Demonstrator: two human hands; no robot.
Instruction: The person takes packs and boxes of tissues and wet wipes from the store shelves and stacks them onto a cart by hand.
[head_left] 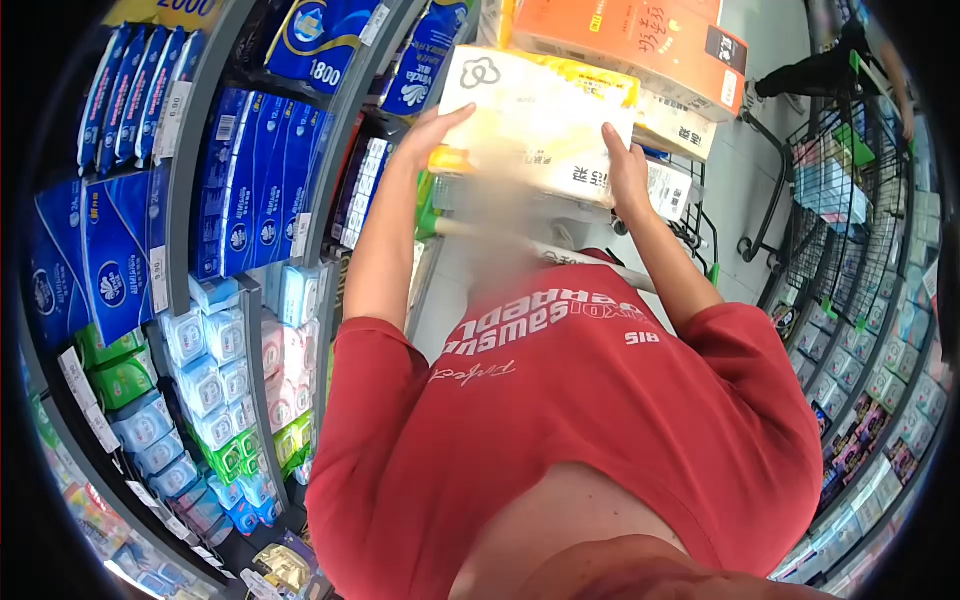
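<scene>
I hold a white and yellow pack of tissue paper (540, 120) out in front of me with both hands. My left hand (430, 135) grips its left end, fingers spread along the side. On the right end sits my right hand (628, 172), pressing against the pack. The pack is lifted near an orange box (640, 45) stacked just beyond it. My red shirt fills the lower middle of the view.
Shelves on the left (190, 180) carry blue tissue packs, price tags and small wet-wipe packs. A wire cart (840, 190) with goods stands on the right, another person's leg beside it. More shelving with small items runs down the right edge (900, 370).
</scene>
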